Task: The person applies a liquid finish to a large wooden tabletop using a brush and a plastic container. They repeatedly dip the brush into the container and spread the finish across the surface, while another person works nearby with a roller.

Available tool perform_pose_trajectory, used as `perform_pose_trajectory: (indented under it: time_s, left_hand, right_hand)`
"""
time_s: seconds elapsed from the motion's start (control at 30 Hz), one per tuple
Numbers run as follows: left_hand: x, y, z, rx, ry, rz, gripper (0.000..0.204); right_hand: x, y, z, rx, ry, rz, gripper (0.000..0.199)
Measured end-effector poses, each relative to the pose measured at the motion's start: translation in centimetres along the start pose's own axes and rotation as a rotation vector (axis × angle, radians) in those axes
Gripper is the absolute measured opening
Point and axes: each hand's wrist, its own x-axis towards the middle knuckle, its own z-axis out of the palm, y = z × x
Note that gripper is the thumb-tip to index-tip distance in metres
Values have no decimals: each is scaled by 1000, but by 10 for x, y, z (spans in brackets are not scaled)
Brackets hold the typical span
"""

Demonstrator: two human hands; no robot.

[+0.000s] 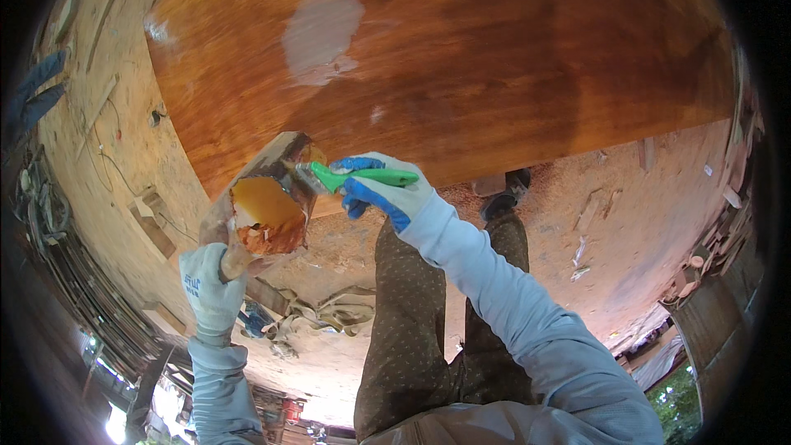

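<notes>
The left hand [210,288], in a pale work glove, is closed around the underside of a cut-open plastic container [265,202] holding amber varnish; the container sits just above and slightly right of that hand, its open mouth tilted up and to the right, toward the other hand. The right hand [383,189], in a white glove with blue palm coating, is wrapped around the green handle of a paintbrush [358,176]; the brush's long axis runs nearly level, handle at the right inside the fist, bristle end pointing left and touching the container's upper right rim. So the two hands face each other across the container, the right one nearer to the brush head's working end, the left one below and to the left of it.

Beyond both hands, further from the body, spreads a large glossy varnished wooden slab [461,66]; its near edge runs just above the right hand's knuckles, and a pale unglossed patch [321,33] lies well up and left of that hand. Below the hands are the person's patterned trousers [412,321], a sawdust-strewn floor [626,222], and crumpled rags [329,313] just right of the left wrist.
</notes>
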Motion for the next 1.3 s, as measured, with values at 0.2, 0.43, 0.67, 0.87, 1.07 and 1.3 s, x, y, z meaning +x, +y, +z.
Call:
perform_pose_trajectory:
  time_s: [0.2,0.43,0.67,0.87,1.07,1.3]
  left_hand:
    - [-5,-15,-5,-4,15,-60,22]
    - [-11,-25,-11,-47,-3,-154,25]
    - [-26,-39,-17,-108,-11,-200,26]
    - [-48,-43,-4,-190,13,-350,27]
    - [-81,-49,29,-313,2,-612,25]
    - [-134,-58,49,-508,-31,-858,26]
  right_hand:
    - [-1,-20,-9,115,-52,69,32]
    - [100,60,-97,164,231,120,31]
    - [161,125,-82,498,188,215,34]
    - [215,90,-65,192,237,116,30]
    - [284,87,-47,-541,194,-71,25]
    - [288,-187,-220,-747,812,-252,23]
